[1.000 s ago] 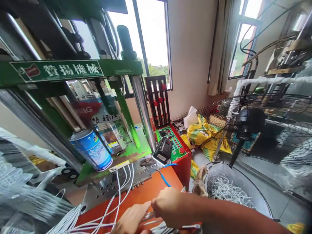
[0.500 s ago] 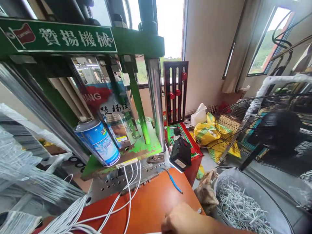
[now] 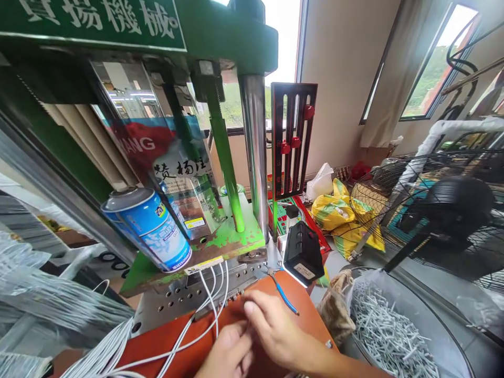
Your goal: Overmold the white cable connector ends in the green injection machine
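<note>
My left hand (image 3: 232, 349) is at the bottom centre with its fingers curled. One white cable (image 3: 208, 294) runs down from the press to it and goes out of sight at the fingers. Close beside it on the right, my right hand (image 3: 277, 325) is closed, thumb against bent fingers, the two hands' fingertips nearly meeting. What either hand holds is hidden. Both are above the orange tabletop (image 3: 157, 336), before the metal mould plate (image 3: 169, 296) under the green press. More white cables (image 3: 114, 341) loop off to the lower left.
Blue-handled pliers (image 3: 286, 298) lie right of the mould plate. A blue spray can (image 3: 157, 231) stands on the green press plate (image 3: 248, 236). A black lamp-like box (image 3: 301, 252) juts out at the right. Beyond are a bin of white scraps (image 3: 389, 320) and a wire-caged fan (image 3: 444, 210).
My left hand has come into view. My right hand has moved up and left to meet it. The view has shifted closer to the press, and one white cable hangs further right.
</note>
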A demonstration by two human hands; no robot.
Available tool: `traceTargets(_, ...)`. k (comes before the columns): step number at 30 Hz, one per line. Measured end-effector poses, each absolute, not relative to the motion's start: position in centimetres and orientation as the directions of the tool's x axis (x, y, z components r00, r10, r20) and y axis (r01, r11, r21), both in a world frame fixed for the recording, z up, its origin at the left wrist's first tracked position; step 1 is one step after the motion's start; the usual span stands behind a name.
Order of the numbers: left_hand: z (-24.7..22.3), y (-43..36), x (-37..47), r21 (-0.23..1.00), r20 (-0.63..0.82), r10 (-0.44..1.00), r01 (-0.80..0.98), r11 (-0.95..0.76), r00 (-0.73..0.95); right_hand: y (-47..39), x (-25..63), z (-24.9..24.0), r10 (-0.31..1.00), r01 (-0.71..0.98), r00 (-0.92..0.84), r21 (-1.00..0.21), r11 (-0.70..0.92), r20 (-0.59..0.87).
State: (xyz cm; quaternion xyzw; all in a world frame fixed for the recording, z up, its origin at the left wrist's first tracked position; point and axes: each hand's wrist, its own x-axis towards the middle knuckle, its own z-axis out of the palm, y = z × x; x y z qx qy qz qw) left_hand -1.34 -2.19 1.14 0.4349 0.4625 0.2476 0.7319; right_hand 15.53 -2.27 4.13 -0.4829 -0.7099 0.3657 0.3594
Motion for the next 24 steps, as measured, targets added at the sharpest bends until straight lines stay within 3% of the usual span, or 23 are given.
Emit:
traceTargets(1,1.1,-1.3,-1.3,0.880,-0.439,0.788,0.028,0.474,0.431,-1.8,15.5,3.1,0.955,0.511,-0.178,-0.807,0.297,0.238)
traceTargets(3,0.9,0.1,-1.5,0.899,-0.412,0.833,0.019,0.437,0.370,-1.3,15.4,1.1,0.933,0.702,-0.155,-0.628,0.336,0.326)
traceTargets(6,0.6,0.9,-2.2,0.910,-0.390,0.869,-0.021,0.415,0.304,-1.0,15.3,-1.1,0.938,0.855,-0.228,-0.407,0.320,0.260)
traceTargets(10,0.7,0.3,-2.2,0.918,-0.354,0.876,-0.059,0.393,0.328,-0.8,15.1,-2.0,0.950,0.883,-0.223,-0.367,0.292,0.220)
traceTargets(15,0.2,0.1,-1.5,0.941,-0.329,0.893,0.027,0.337,0.308,0.3,15.2,-2.1,0.907,0.900,-0.335,-0.197,0.388,0.256)
traceTargets(24,0.2,-0.6,-2.0,0.933,-0.353,0.869,0.062,0.354,0.347,-1.6,17.4,-0.1,0.941,0.904,-0.301,-0.266,0.334,0.155)
